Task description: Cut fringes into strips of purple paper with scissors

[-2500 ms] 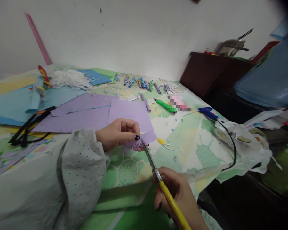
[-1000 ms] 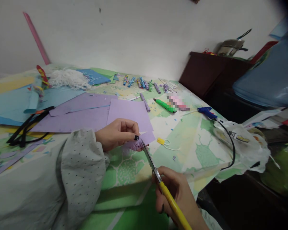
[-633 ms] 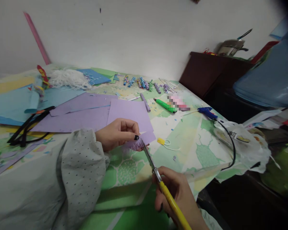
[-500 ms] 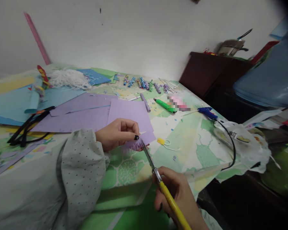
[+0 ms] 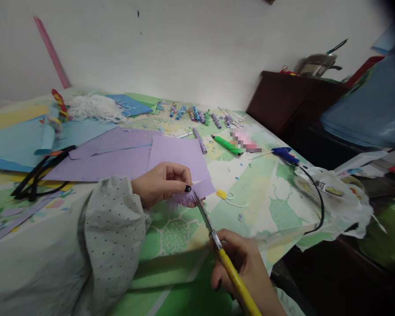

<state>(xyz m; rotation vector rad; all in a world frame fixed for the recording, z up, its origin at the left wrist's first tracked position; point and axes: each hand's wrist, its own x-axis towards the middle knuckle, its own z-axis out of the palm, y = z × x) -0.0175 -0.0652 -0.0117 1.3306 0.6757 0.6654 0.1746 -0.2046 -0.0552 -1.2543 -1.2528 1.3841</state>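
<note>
My left hand [image 5: 166, 183] pinches a small purple paper strip [image 5: 204, 188] whose near edge is cut into a fine fringe. A pair of yellow-handled scissors [image 5: 208, 221] is gripped in my right hand [image 5: 246, 263], low and right of centre. The tips of the blades meet the fringed edge just beside my left fingertips. Whether the blades are fully closed is hard to see. Behind the strip lies a purple paper sheet [image 5: 181, 156], partly covered by my left hand. To the right of the strip rests a yellow paper tassel [image 5: 221, 194] with a white cord.
A green utility knife [image 5: 227, 145], a rolled purple paper tube [image 5: 200, 140] and a blue glue gun [image 5: 285, 155] lie farther back. White string [image 5: 95, 109] is heaped at the back left. Black-handled scissors [image 5: 41, 175] sit left; a plastic bag [image 5: 335, 202] hangs at the right edge.
Both hands, the strip and the scissors hold almost the same position. The whole view has shifted very slightly.
</note>
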